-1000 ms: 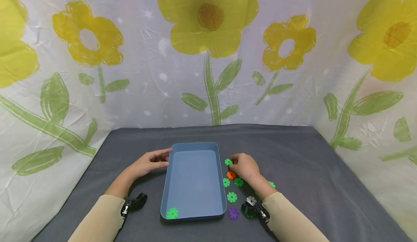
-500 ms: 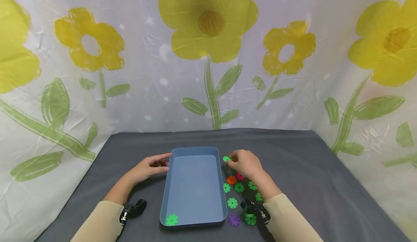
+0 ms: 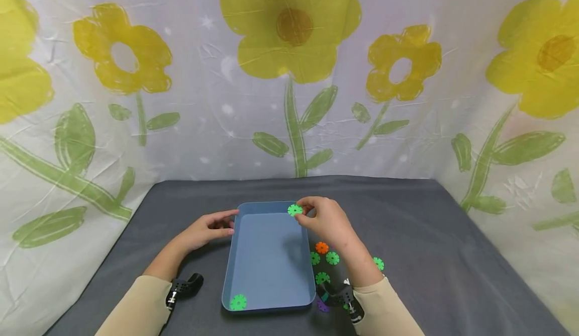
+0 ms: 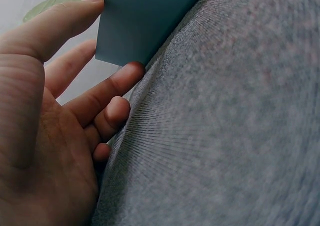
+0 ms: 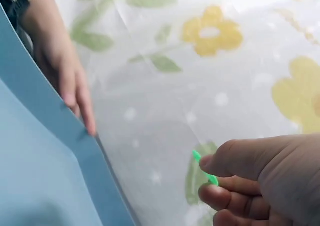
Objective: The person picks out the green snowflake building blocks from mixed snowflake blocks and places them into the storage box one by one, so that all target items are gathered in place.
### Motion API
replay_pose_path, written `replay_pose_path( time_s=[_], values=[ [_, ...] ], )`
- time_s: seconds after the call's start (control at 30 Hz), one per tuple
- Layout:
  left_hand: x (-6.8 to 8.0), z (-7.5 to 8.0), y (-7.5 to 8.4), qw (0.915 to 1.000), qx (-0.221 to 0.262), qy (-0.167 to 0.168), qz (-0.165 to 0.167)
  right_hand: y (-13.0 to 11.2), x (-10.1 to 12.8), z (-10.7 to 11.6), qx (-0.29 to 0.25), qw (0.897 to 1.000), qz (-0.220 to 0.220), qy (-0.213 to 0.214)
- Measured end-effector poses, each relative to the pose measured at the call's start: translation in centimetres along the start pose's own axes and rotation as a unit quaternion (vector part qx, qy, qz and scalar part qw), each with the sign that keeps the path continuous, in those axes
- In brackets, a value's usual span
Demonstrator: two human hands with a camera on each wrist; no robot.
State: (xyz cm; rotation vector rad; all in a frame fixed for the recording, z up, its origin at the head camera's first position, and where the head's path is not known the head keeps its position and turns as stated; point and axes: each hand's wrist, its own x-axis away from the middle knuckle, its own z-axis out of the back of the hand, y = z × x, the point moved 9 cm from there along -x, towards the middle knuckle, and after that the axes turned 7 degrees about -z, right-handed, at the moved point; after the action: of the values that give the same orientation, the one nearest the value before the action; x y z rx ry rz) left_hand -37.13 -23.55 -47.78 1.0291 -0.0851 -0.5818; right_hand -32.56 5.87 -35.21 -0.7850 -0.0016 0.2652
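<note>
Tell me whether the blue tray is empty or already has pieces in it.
Not empty. The blue tray holds one green disc in its near left corner; the right hand pinches another green disc above the far rim.

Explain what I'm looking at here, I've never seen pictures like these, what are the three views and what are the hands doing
A person works with bare hands, wearing three cameras. The wide picture comes from the head, the close ones from each wrist. On a grey cloth stands a blue tray with one green disc inside. The left hand touches the tray's far left corner. The right hand pinches another green toothed disc above the tray's far edge. More discs, green and one orange disc, lie right of the tray. The black gadgets on the sleeves are the wrist cameras.
</note>
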Motion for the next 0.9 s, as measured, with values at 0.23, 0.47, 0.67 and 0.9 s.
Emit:
replay_pose_path(
  time_s=[0.23, 0.47, 0.67, 0.9],
  values=[
    [0.1, -0.1, 0.2, 0.9999, 0.012, 0.001, 0.011, -3.3, 1.3, -2.8, 0.027, 0.996, 0.080, -0.002],
    [0.3, 0.1, 0.3, 0.9998, 0.016, 0.006, 0.014, -5.6, 1.9, -6.8, 0.084, 0.988, 0.124, -0.036],
    [0.3, 0.2, 0.3, 0.9998, 0.020, 0.001, 0.008, -6.0, 2.4, -10.1, 0.144, 0.977, 0.147, -0.056],
    [0.3, 0.4, -0.1, 0.9998, 0.015, 0.001, 0.008, -6.1, 3.1, -13.3, 0.207, 0.960, 0.171, -0.084]
  ],
)
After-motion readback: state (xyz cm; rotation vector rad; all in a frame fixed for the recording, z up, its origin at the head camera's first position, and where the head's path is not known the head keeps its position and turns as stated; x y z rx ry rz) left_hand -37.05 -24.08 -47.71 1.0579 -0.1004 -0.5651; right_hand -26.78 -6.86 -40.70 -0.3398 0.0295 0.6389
